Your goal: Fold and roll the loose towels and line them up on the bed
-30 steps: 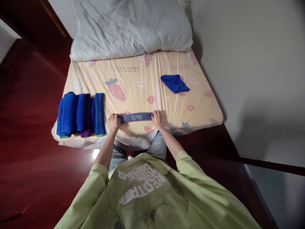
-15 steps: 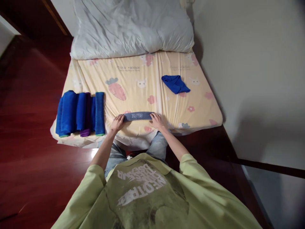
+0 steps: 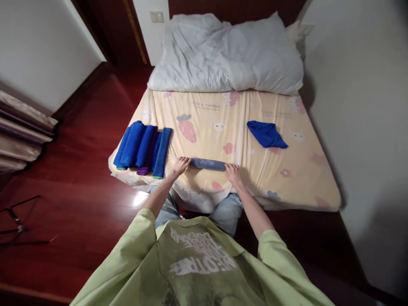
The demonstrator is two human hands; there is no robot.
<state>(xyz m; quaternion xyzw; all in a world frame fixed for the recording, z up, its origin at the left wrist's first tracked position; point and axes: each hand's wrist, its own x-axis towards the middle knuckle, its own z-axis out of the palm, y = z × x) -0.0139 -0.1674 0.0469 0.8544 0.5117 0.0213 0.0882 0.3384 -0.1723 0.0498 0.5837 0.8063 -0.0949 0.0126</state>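
Observation:
A narrow rolled grey-blue towel [image 3: 208, 164] with white lettering stretches sideways between my hands over the front part of the bed. My left hand [image 3: 181, 165] is closed around its left end, and my right hand [image 3: 233, 172] grips the right end. Left of my left hand lies a row of several rolled towels, mostly blue [image 3: 132, 144] with green edging, plus a purple one [image 3: 149, 155] among them. The outermost blue roll [image 3: 162, 153] is nearest to my left hand. Farther right, a crumpled blue cloth [image 3: 267, 134] rests on the sheet.
The bed [image 3: 287, 187] has a yellow sheet printed with carrots and rabbits. A bunched pale quilt [image 3: 226, 55] fills its far end. A white wall [image 3: 357, 93] borders the right side. On the dark red floor at left stands a black metal stand [image 3: 17, 223] near curtains [image 3: 22, 131].
The view has swung left and up, so the bed appears farther right and more of the room shows. Both hands still hold the towel, now slightly nearer the row of rolls, its right end tilted lower.

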